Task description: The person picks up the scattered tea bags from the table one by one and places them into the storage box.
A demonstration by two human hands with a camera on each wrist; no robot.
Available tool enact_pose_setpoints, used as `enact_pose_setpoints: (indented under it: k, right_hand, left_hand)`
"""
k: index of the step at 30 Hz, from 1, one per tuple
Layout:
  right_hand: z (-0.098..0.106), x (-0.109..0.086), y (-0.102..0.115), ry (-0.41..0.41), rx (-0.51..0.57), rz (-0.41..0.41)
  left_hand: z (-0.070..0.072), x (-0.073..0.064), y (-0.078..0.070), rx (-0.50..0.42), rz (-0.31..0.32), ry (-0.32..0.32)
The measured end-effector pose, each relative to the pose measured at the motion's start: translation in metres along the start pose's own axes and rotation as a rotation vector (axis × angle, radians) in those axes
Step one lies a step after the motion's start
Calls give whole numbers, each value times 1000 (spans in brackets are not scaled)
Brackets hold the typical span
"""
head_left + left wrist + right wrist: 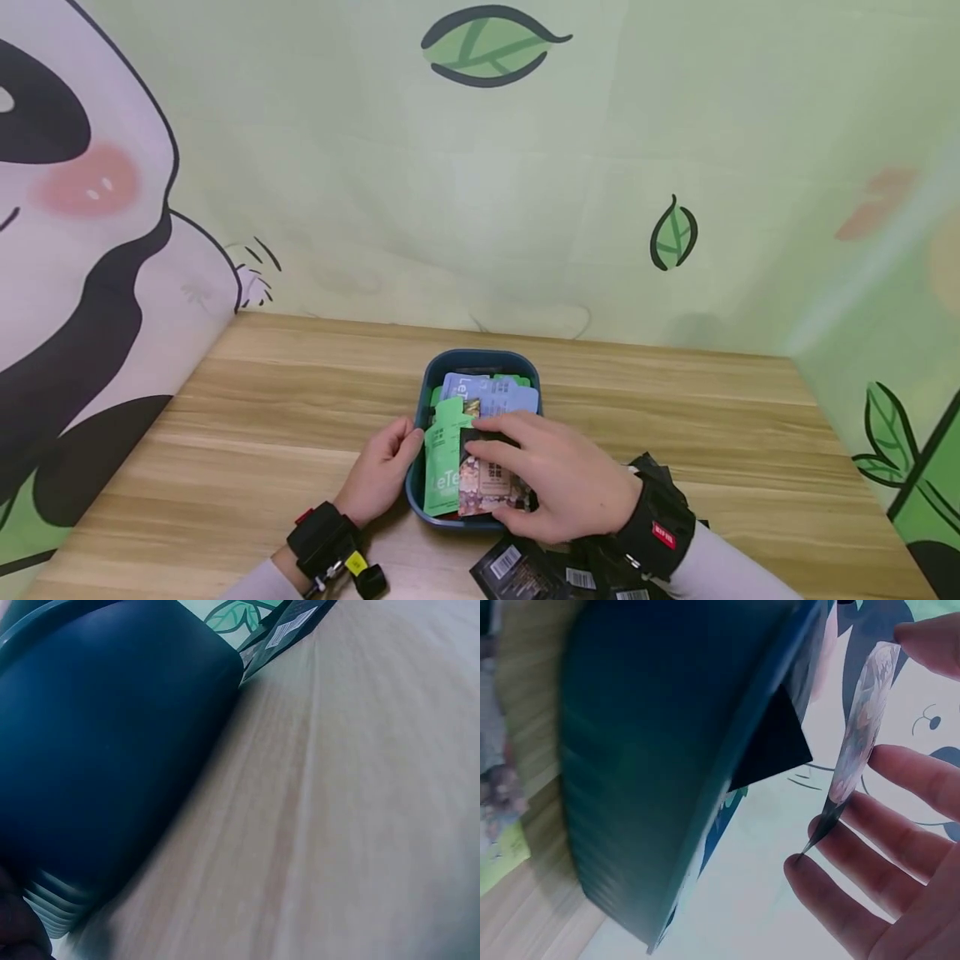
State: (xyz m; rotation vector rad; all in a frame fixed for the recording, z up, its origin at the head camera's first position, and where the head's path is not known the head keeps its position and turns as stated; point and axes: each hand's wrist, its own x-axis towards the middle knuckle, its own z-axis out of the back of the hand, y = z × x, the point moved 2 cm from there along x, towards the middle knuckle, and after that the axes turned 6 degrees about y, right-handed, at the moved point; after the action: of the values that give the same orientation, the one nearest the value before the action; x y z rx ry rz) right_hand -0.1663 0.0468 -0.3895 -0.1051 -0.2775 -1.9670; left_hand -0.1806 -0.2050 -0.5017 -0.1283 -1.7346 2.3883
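Observation:
A dark blue bin (453, 523) full of flat sachets stands in front of me. My left hand (382, 467) grips its left side, thumb at the rim; in the left wrist view the bin (112, 735) hides most of that hand. Over the bin, my right hand (558, 475) pinches a flower-printed sachet (480, 493). The right wrist view shows this sachet (866, 712) edge-on between thumb and fingertips. Beneath lie a green sachet (444, 458) and lilac sachets (498, 396). A dark corner (776, 746) sticks out past the rim.
Several black sachets with barcodes (517, 575) lie on the wooden table (300, 400) in front of and right of the bin, partly under my right wrist. A printed cloth backdrop (360, 208) rises behind the table.

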Motion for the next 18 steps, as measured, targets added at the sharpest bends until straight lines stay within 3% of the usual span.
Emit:
enact_pose_setpoints:
  k: [5, 13, 18]
  right_hand:
    - [1, 10, -2, -10, -11, 19]
    - [3, 21, -16, -39, 1, 35]
    - [1, 24, -28, -39, 8, 15]
  left_hand:
    - [0, 0, -3, 5, 25, 14]
    - [1, -9, -30, -10, 7, 25]
    - [1, -5, -18, -6, 27, 22]
